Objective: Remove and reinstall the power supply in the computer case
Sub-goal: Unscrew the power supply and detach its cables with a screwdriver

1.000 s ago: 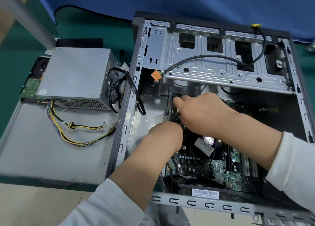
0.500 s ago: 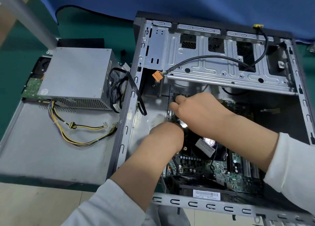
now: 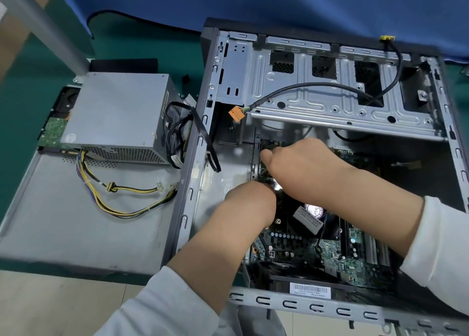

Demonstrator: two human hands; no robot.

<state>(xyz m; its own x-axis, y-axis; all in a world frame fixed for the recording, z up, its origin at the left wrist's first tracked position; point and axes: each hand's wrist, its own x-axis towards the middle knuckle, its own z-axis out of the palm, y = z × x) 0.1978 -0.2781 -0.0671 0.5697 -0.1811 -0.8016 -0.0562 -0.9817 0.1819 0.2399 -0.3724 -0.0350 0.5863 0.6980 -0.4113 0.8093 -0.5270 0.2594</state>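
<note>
The grey power supply (image 3: 114,112) sits outside the computer case (image 3: 330,107), on the removed side panel (image 3: 63,221) to the left. Its yellow, black and purple cables (image 3: 121,203) trail loose over the panel. Both hands are inside the case at the upper left edge of the motherboard (image 3: 330,254). My right hand (image 3: 299,163) curls down over that edge, thumb and fingers pinched on a dark connector that is mostly hidden. My left hand (image 3: 251,196) reaches in beneath it; its fingers are covered by the right hand.
A black cable with an orange plug (image 3: 236,113) hangs from the drive cage (image 3: 342,102). A flat black cable (image 3: 203,137) drapes over the case's left wall. A green circuit board (image 3: 52,132) lies beside the power supply. A grey pole (image 3: 43,23) crosses the upper left.
My right hand has shifted slightly along the motherboard edge and curled lower, so the dark connector it pinched is now mostly covered. My left hand has barely moved.
</note>
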